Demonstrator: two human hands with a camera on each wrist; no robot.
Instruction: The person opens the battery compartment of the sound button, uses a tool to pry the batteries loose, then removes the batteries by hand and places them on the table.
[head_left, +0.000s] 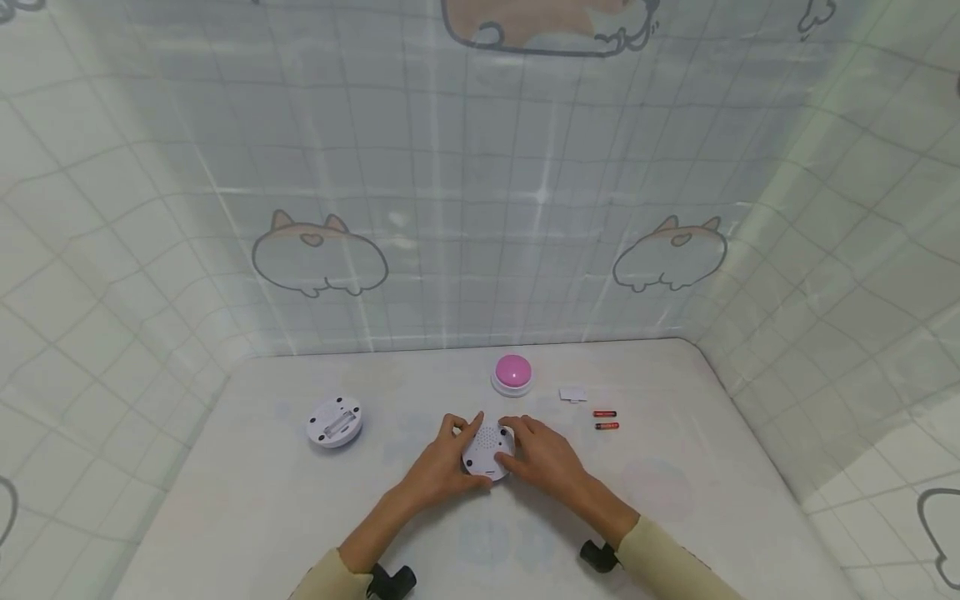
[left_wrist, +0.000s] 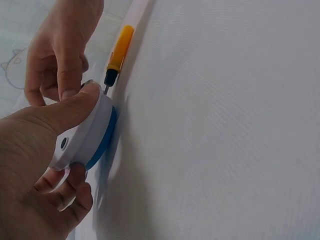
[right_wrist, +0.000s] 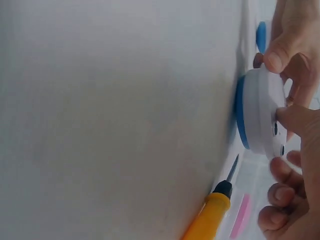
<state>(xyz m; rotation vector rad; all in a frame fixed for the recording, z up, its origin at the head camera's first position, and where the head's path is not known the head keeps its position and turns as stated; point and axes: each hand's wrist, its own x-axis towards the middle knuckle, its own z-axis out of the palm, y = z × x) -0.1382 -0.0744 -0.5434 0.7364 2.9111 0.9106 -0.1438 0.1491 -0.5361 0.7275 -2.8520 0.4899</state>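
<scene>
A round white push button with a blue dome lies upside down on the table, its flat base facing up with speaker holes and dark feet. My left hand grips its left side, thumb and fingers spread around the rim. From the right, my right hand holds it, with the thumb on the base and the index finger at the far rim. In the right wrist view that thumb presses the base of the push button while the other fingers curl beside the rim.
Another upturned white button shows its battery compartment at left. A pink-domed button stands upright behind the hands. To the right lie a white battery cover and two red batteries. A yellow-handled screwdriver lies near the right hand.
</scene>
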